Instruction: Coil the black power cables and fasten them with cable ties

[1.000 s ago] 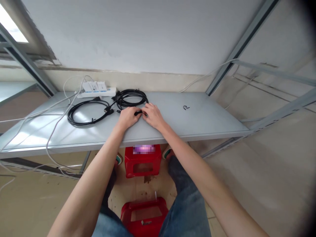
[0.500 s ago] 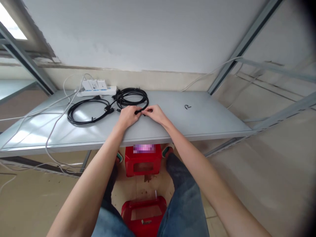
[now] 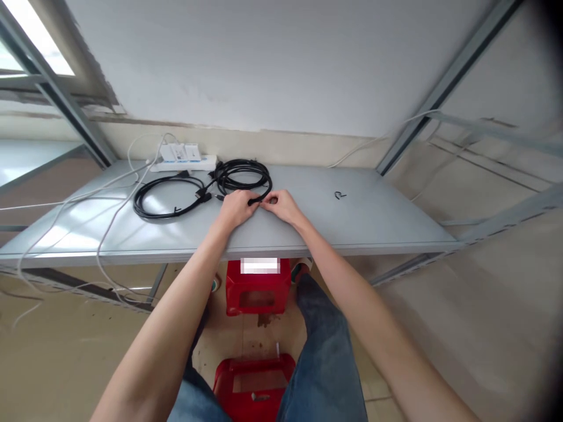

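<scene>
On the grey metal shelf (image 3: pixel 365 217), my left hand (image 3: pixel 237 208) is closed on the near side of a coiled black cable (image 3: pixel 244 167). My right hand (image 3: pixel 284 206) meets it from the right, thumb and forefinger pinched at the same spot; what lies between those fingertips is too small to make out. The coil's far loops rest on the shelf near the wall. Left of my hands lies a second coiled black cable (image 3: pixel 167 215), its connector ends close to the first coil. A short bent black tie (image 3: pixel 339 195) lies apart on the right.
A white power strip (image 3: pixel 189 163) with several plugged-in white adapters stands at the back left. White cords (image 3: pixel 105 231) trail over the shelf's left front edge. Metal uprights (image 3: pixel 440 88) flank the shelf. Below are two red stools (image 3: pixel 257 299) near my legs.
The view has shifted slightly, so the shelf and its contents appear a little further right. Both hands stay at the near side of the cable coil, with hardly any visible movement.
</scene>
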Demonstrator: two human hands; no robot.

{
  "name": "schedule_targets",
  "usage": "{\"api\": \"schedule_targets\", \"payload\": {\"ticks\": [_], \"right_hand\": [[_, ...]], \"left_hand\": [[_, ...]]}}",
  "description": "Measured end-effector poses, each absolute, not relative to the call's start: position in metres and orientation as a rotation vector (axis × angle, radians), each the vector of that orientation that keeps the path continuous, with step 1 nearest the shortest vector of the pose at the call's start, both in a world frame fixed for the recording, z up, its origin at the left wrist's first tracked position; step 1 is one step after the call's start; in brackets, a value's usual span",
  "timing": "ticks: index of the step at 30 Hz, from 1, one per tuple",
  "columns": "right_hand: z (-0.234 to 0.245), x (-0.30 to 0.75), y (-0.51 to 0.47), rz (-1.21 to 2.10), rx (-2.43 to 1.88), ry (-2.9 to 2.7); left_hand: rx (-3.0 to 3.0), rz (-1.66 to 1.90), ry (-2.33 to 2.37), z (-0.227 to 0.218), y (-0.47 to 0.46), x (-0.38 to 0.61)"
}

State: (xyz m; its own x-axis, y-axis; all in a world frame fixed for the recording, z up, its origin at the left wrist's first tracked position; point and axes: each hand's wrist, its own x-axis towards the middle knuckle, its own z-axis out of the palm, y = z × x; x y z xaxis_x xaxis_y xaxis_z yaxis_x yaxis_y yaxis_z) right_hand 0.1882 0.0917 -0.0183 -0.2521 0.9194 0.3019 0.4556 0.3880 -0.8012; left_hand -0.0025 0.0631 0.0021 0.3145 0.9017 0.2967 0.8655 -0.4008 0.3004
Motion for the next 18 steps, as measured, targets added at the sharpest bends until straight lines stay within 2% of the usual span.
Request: {"api": "schedule_targets", "payload": {"ticks": [11, 18], "right_hand": [[-0.0169, 0.1887, 0.0868, 0.371, -1.19, -1.969], [-0.0203, 0.1902, 0.0891, 0.464, -1.202, -1.995]], "left_hand": [[2.473, 0.675, 1.648, -0.0006, 0.0649, -0.004], [2.471, 0.669, 1.672, -0.002, 0.0662, -0.0039]]}}
